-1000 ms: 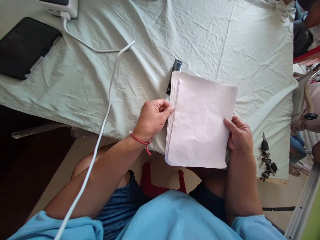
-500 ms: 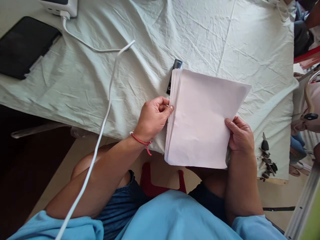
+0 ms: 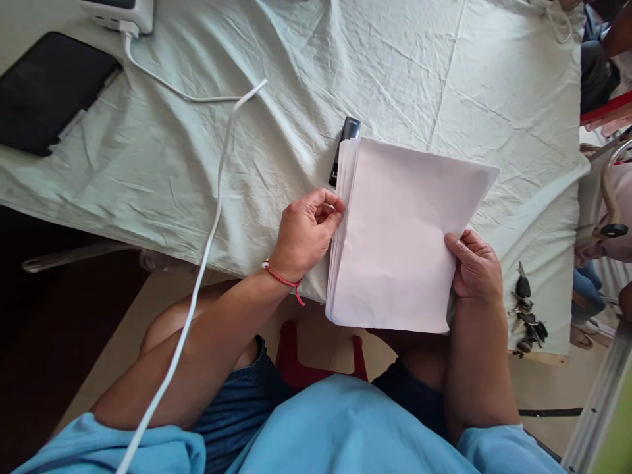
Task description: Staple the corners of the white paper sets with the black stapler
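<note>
A stack of blank white paper sheets (image 3: 399, 237) is held over the table's front edge, its left edges slightly fanned. My right hand (image 3: 476, 266) grips the stack's right edge, thumb on top and fingers behind. At the left edge, my left hand (image 3: 311, 227) pinches the sheets between thumb and curled fingers; a red string bracelet (image 3: 282, 276) is on that wrist. Just beyond the stack lies a dark, narrow handheld device (image 3: 349, 128), partly covered by the paper.
A pale cloth covers the table (image 3: 395, 79). A black tablet-like slab (image 3: 54, 92) and a white box (image 3: 123, 13) lie at left, with a white cable (image 3: 214, 217) running toward me. Keys (image 3: 526, 309) rest at right. A red stool (image 3: 296, 368) shows below; people are at far right.
My left hand has shifted slightly to the right along with the stack's left edges. My right hand keeps its hold in nearly the same place.
</note>
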Tool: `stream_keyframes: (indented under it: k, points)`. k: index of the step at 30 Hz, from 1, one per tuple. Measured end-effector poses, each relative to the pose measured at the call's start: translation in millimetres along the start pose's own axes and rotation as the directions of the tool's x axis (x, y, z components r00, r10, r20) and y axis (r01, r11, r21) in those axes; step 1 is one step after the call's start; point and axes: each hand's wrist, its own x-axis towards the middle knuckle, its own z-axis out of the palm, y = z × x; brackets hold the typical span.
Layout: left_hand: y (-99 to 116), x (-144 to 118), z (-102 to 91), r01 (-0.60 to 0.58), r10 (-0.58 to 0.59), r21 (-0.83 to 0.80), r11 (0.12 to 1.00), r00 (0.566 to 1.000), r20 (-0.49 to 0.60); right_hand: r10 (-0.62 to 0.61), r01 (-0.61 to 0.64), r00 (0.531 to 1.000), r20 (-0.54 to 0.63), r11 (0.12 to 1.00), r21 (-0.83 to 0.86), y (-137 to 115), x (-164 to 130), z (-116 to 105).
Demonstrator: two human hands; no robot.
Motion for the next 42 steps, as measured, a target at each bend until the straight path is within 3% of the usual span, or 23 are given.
stream_keyframes:
  k: [5, 11, 35, 42]
  points:
    - [-1.2, -1.4, 0.2, 0.018, -0.017, -0.051, 0.999, 1.000, 0.018, -0.013, 0.014, 1.000, 0.023, 0.999, -0.040, 1.5, 0.8, -1.7]
    - [6.1, -3.2, -1.2, 0.034, -0.034, 0.004, 0.999, 0.998, 0.053, -0.017, 0.017, 1.000, 0.014, 0.999, -0.028, 1.4, 1.2, -1.1]
    - [2.7, -1.8, -0.2, 0.070, -0.070, 0.038, 0.997, 0.998, 0.004, -0.019, 0.019, 1.000, 0.003, 0.998, -0.056, 1.8, 0.2, 1.6]
    - [2.6, -0.1, 1.4, 0.035, -0.038, -0.083, 0.996, 0.999, -0.035, -0.020, 0.020, 1.000, 0.003, 0.999, -0.034, 0.1, 0.2, 0.6]
